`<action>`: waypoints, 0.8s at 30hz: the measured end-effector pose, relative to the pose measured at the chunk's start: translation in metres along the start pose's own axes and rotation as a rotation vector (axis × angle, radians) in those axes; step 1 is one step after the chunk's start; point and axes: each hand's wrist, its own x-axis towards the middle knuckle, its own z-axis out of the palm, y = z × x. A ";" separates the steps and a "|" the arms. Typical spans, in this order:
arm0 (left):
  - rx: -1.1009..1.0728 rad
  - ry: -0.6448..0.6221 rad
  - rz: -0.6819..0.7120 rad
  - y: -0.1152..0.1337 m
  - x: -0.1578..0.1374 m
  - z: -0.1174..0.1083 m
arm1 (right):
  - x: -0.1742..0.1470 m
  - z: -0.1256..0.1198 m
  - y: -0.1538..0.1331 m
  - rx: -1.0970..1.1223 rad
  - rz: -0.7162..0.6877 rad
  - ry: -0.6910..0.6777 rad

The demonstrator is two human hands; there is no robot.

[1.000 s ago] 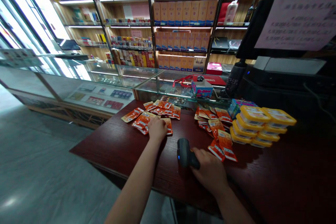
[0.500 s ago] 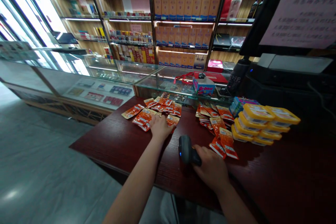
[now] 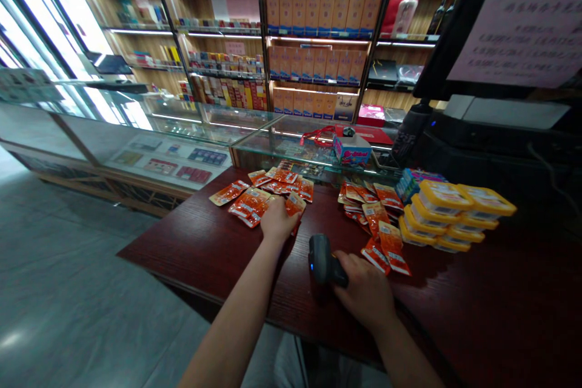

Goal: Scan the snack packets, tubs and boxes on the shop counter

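Observation:
My left hand (image 3: 277, 221) is at the left pile, its fingers closed on one orange snack packet (image 3: 295, 203), with the thumb on the packet's near side. Some of its fingertips are hidden behind the hand. Other orange and gold packets (image 3: 249, 203) lie loosely around and behind it. In my right hand (image 3: 366, 288) is a black barcode scanner (image 3: 322, 260), gripped by the handle with its head pointing left and a small blue light lit. A second heap of the same packets (image 3: 376, 218) lies beyond the right hand.
Yellow-lidded tubs (image 3: 443, 200) are stacked at the right, beside a blue-green box (image 3: 416, 182). Behind the brown table (image 3: 195, 248) runs a glass display counter (image 3: 254, 133) carrying a small pink and blue box (image 3: 352, 148). A monitor with a paper notice (image 3: 518, 36) stands at the right.
The packet at my left hand has turned more upright and shifted slightly left. My right hand and the scanner are almost unmoved.

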 end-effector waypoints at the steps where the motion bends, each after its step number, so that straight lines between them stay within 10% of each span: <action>1: -0.080 0.031 0.019 -0.001 0.002 0.002 | 0.000 0.000 0.000 0.002 0.001 0.004; 9: -1.034 -0.026 0.157 -0.003 0.012 0.034 | 0.006 -0.005 0.004 0.130 0.064 0.045; 24: -0.917 -0.020 0.244 -0.005 0.009 0.047 | 0.027 -0.021 -0.014 0.745 0.190 0.107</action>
